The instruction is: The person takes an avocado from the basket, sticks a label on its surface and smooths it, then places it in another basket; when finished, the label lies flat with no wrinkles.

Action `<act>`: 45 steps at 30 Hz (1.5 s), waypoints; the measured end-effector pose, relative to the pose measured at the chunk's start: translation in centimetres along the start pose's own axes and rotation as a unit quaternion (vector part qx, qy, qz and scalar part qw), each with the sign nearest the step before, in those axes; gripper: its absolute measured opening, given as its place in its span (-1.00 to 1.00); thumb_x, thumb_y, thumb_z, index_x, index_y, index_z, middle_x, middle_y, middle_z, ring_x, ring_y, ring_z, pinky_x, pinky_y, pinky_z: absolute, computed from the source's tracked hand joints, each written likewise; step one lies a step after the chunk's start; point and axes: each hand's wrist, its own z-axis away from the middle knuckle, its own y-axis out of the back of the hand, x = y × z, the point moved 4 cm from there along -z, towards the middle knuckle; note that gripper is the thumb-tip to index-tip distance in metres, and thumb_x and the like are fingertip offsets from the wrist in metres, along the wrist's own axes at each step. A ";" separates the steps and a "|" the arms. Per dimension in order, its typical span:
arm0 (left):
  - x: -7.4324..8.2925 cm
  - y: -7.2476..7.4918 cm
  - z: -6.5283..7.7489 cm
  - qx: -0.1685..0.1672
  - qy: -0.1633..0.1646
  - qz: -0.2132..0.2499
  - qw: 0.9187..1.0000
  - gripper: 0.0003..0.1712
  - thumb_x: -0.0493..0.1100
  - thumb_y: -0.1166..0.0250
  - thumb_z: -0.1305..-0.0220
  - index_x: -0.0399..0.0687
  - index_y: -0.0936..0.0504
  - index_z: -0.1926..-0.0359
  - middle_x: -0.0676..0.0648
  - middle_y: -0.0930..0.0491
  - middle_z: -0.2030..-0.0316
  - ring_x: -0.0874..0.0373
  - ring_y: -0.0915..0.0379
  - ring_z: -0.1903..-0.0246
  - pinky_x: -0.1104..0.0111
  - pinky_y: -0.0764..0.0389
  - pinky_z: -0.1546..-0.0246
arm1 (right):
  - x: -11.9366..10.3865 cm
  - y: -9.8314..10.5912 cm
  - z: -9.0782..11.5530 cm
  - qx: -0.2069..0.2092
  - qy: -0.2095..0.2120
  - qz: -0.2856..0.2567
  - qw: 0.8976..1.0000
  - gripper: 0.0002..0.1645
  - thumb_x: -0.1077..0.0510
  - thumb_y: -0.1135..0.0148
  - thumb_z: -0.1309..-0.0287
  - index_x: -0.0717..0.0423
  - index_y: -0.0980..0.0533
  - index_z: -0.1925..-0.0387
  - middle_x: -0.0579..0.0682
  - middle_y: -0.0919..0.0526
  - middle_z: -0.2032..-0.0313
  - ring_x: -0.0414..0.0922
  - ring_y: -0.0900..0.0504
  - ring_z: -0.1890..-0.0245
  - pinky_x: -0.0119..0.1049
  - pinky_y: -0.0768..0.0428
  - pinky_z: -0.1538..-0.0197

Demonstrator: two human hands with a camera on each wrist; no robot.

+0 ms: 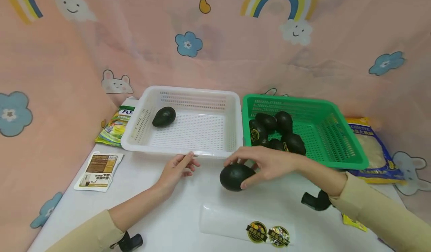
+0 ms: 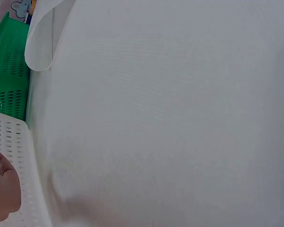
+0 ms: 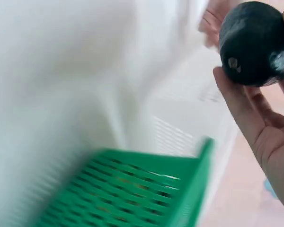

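A dark green avocado is gripped in my right hand, in front of the two baskets. The right wrist view shows thumb and fingers around the same avocado. Loosely curled, my left hand has its fingertips right at the front rim of the white basket, and nothing shows in its grasp. One avocado lies in the left part of that basket. Several more avocados sit in the left part of the green basket, some with black-and-gold labels.
A clear strip with two round stickers lies at the table's front. Left of the white basket are a green-yellow packet and a white-brown pouch. A blue-yellow bag lies by the green basket's right side.
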 end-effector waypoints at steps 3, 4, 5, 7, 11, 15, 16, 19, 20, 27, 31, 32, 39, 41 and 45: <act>0.0 0.0 0.1 -0.002 0.002 0.007 1.000 -0.50 0.07 -0.18 -0.41 -0.32 -0.55 -0.02 -0.05 -0.66 0.33 0.14 -0.50 0.34 0.33 -0.59 0.22 | 2.2 -2.7 1.9 0.027 -0.027 0.015 0.999 -0.34 -0.16 -0.40 -0.11 -0.23 -0.42 -0.24 -0.26 -0.48 -0.08 -0.20 -0.48 -0.02 -0.27 -0.61 0.09; 0.0 0.0 0.1 -0.003 0.002 0.009 1.000 -0.49 0.08 -0.17 -0.41 -0.33 -0.54 -0.03 -0.06 -0.66 0.32 0.13 -0.49 0.33 0.32 -0.59 0.20 | 2.9 -3.5 2.2 0.036 -0.036 0.023 0.998 -0.35 -0.16 -0.39 -0.12 -0.22 -0.43 -0.24 -0.26 -0.48 -0.06 -0.22 -0.48 -0.01 -0.28 -0.59 0.09; 0.0 0.0 0.1 -0.002 0.004 0.011 1.000 -0.48 0.08 -0.16 -0.42 -0.34 -0.53 -0.04 -0.06 -0.66 0.31 0.13 -0.49 0.33 0.32 -0.59 0.19 | 3.6 -4.2 2.5 0.044 -0.042 0.033 0.998 -0.35 -0.15 -0.38 -0.13 -0.20 -0.43 -0.24 -0.26 -0.48 -0.05 -0.23 -0.47 -0.01 -0.28 -0.58 0.08; 0.0 -0.1 0.3 -0.001 0.006 0.015 1.000 -0.47 0.09 -0.15 -0.42 -0.34 -0.53 -0.04 -0.07 -0.66 0.30 0.12 -0.48 0.31 0.31 -0.58 0.18 | 4.8 -5.3 2.8 0.061 -0.045 0.053 0.996 -0.35 -0.12 -0.37 -0.16 -0.13 -0.43 -0.26 -0.23 -0.48 -0.05 -0.24 -0.46 -0.02 -0.25 -0.55 0.04; 0.2 -1.4 1.2 -0.034 -0.020 -0.024 0.999 -0.49 0.10 -0.13 -0.43 -0.29 -0.57 -0.03 -0.07 -0.65 0.27 0.06 -0.49 0.27 0.30 -0.59 0.18 | 6.1 -6.3 3.0 0.076 -0.051 0.076 0.993 -0.32 -0.12 -0.32 -0.21 -0.06 -0.39 -0.31 -0.20 -0.47 -0.09 -0.23 -0.45 -0.07 -0.18 -0.50 -0.09; 0.3 -4.9 3.9 -0.171 -0.151 -0.230 0.946 -0.63 0.10 -0.20 -0.38 -0.05 -0.65 0.02 0.08 -0.64 0.20 0.13 -0.52 0.18 0.34 -0.58 0.17 | 6.4 -6.3 3.2 0.074 -0.061 0.078 0.992 -0.25 -0.19 -0.27 -0.23 0.00 -0.33 -0.36 -0.13 -0.45 -0.20 -0.19 -0.41 -0.18 -0.10 -0.45 -0.18; 0.2 -5.9 4.7 -0.206 -0.200 -0.296 0.911 -0.62 0.13 -0.21 -0.36 0.01 -0.65 0.01 0.12 -0.63 0.16 0.17 -0.51 0.14 0.36 -0.58 0.16 | 6.5 -6.2 3.2 0.073 -0.061 0.077 0.992 -0.23 -0.19 -0.27 -0.23 0.02 -0.32 -0.36 -0.11 -0.44 -0.23 -0.18 -0.40 -0.21 -0.09 -0.44 -0.20; -0.6 -8.4 6.8 -0.273 -0.327 -0.458 0.780 -0.45 0.29 -0.22 -0.28 0.04 -0.58 -0.09 0.15 -0.54 0.02 0.26 -0.43 0.03 0.42 -0.54 0.11 | 6.6 -6.1 3.3 0.074 -0.066 0.077 0.992 -0.19 -0.22 -0.27 -0.21 0.04 -0.31 -0.37 -0.09 -0.42 -0.26 -0.15 -0.39 -0.23 -0.07 -0.44 -0.20; -1.0 -9.0 7.3 -0.281 -0.353 -0.496 0.742 -0.38 0.33 -0.21 -0.26 0.04 -0.54 -0.14 0.14 -0.51 -0.03 0.26 -0.40 -0.01 0.42 -0.52 0.08 | 6.6 -6.0 3.3 0.076 -0.069 0.079 0.992 -0.18 -0.23 -0.28 -0.20 0.04 -0.30 -0.37 -0.10 -0.42 -0.26 -0.15 -0.39 -0.23 -0.07 -0.44 -0.20; -2.6 -9.9 7.4 -0.289 -0.385 -0.568 0.668 -0.34 0.20 -0.37 -0.18 0.02 -0.48 -0.21 0.12 -0.51 -0.02 0.25 -0.40 0.00 0.44 -0.48 0.07 | 7.1 -6.0 3.5 0.094 -0.079 0.089 0.988 -0.12 -0.23 -0.32 -0.16 0.03 -0.26 -0.40 -0.12 -0.38 -0.31 -0.12 -0.33 -0.30 -0.02 -0.37 -0.27; -2.2 -9.2 6.9 -0.293 -0.362 -0.519 0.717 -0.49 0.07 -0.42 -0.17 0.09 -0.57 -0.12 0.19 -0.56 0.07 0.33 -0.46 0.09 0.54 -0.48 0.16 | 7.0 -5.7 3.9 0.116 -0.084 0.098 0.985 -0.10 -0.25 -0.31 -0.16 -0.01 -0.24 -0.41 -0.12 -0.34 -0.34 -0.09 -0.29 -0.34 0.03 -0.34 -0.29; -2.0 -8.9 6.8 -0.296 -0.347 -0.505 0.732 -0.53 0.05 -0.42 -0.17 0.12 -0.59 -0.10 0.21 -0.57 0.09 0.36 -0.46 0.12 0.56 -0.47 0.18 | 6.8 -5.7 4.0 0.124 -0.078 0.104 0.984 -0.12 -0.25 -0.30 -0.17 -0.01 -0.25 -0.41 -0.13 -0.34 -0.35 -0.09 -0.28 -0.35 0.02 -0.34 -0.29; -0.6 -5.8 5.5 -0.330 -0.198 -0.352 0.853 -0.67 0.02 -0.41 -0.20 0.18 -0.66 0.00 0.32 -0.62 0.21 0.42 -0.50 0.24 0.47 -0.52 0.16 | 3.3 -6.2 5.0 0.233 0.093 0.145 0.957 -0.67 -0.03 -0.40 -0.15 -0.10 -0.60 0.06 -0.29 -0.58 0.03 -0.29 -0.51 -0.01 -0.37 -0.51 -0.04; -0.1 -5.2 5.3 -0.332 -0.172 -0.322 0.870 -0.69 0.02 -0.42 -0.19 0.20 -0.68 0.03 0.31 -0.63 0.24 0.38 -0.52 0.25 0.44 -0.53 0.17 | 2.5 -6.8 5.1 0.250 0.130 0.165 0.945 -0.77 0.00 -0.46 -0.08 -0.15 -0.61 0.21 -0.31 -0.58 0.15 -0.32 -0.50 0.10 -0.45 -0.49 0.03; 0.3 -4.8 5.2 -0.354 -0.115 -0.280 0.885 -0.74 0.04 -0.39 -0.22 0.20 -0.71 0.07 0.26 -0.67 0.26 0.31 -0.56 0.24 0.41 -0.54 0.22 | 1.3 -8.0 5.1 0.293 0.194 0.251 0.902 -0.82 0.01 -0.47 -0.06 -0.12 -0.61 0.31 -0.27 -0.60 0.23 -0.28 -0.51 0.18 -0.42 -0.49 0.05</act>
